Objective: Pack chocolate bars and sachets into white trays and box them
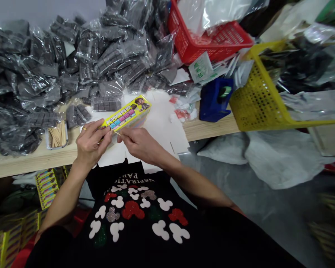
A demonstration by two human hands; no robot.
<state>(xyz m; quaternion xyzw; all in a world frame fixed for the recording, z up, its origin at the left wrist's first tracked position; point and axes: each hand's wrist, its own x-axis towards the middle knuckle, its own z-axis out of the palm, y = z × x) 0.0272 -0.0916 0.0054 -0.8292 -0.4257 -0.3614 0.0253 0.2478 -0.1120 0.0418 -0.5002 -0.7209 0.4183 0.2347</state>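
glossy yellow card box (pixel 127 112), long axis toward upper right | left hand (pixel 91 143) grips near end | right hand (pixel 141 143) pinches thin wooden stick (pixel 117 133)

The left hand (pixel 92 143) covers one end of the yellow box (pixel 128 111), whose print is illegible.

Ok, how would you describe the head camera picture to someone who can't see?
The left hand holds a yellow cartoon box over a wooden bench while the right hand pinches a thin stick at its near end. Behind lie heaps of bagged dark grey pieces, a tray of sticks, a red basket and a yellow basket.
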